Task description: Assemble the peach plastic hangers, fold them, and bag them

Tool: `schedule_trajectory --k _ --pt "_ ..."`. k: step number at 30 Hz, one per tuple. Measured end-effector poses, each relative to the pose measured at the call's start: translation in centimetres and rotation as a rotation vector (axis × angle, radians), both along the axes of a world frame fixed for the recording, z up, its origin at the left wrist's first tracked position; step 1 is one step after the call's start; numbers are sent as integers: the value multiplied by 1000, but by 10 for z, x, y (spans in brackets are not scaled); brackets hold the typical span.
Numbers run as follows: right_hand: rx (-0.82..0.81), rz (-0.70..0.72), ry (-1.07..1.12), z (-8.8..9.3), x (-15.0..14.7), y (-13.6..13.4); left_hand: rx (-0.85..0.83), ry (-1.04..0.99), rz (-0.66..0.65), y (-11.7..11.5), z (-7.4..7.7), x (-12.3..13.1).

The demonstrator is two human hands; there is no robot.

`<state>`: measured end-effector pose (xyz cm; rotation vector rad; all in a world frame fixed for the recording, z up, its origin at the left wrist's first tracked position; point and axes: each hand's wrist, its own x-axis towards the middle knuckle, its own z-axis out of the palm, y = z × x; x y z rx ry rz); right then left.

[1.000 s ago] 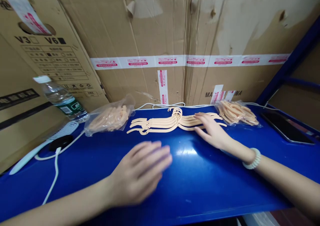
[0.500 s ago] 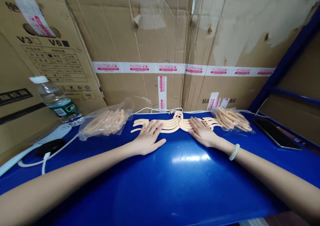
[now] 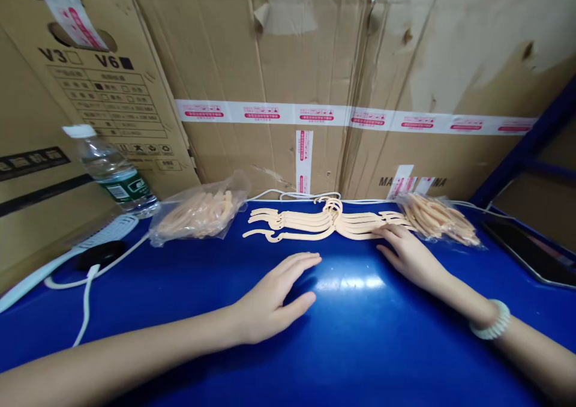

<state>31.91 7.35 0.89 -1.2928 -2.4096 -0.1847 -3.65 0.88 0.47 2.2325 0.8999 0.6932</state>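
Note:
Several peach-coloured clothes hangers lie in an overlapping row on the blue tabletop, their hooks bunched at the back middle. My left hand hovers in front of them, fingers stretched and thumb apart, with nothing in it. My right hand is at the right end of the hangers; its fingertips reach over their arms, and I cannot tell whether they press on them. Beyond that hand sits a clear bag of peach-coloured hangers. A similar clear bag rests to the left of the row.
At the left stand a water bottle, a pale hairbrush-like item and a black round device with a white cable. A phone lies at the right. Cardboard walls the back; a blue frame rises right.
My left hand has lifted off the hangers and come back toward me. My right hand has slid rightward along them. The view has shifted slightly.

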Motion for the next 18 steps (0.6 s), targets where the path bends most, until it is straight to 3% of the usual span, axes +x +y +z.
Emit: schedule_trajectory --k 7,12,18 --pt "77 91 85 -5 13 15 -383 -438 181 16 -8 -3" --pt "26 138 131 4 9 8 -438 -592 267 24 -9 -8" --pt "-89 87 263 6 -4 -8 -408 -657 335 24 -6 -8"
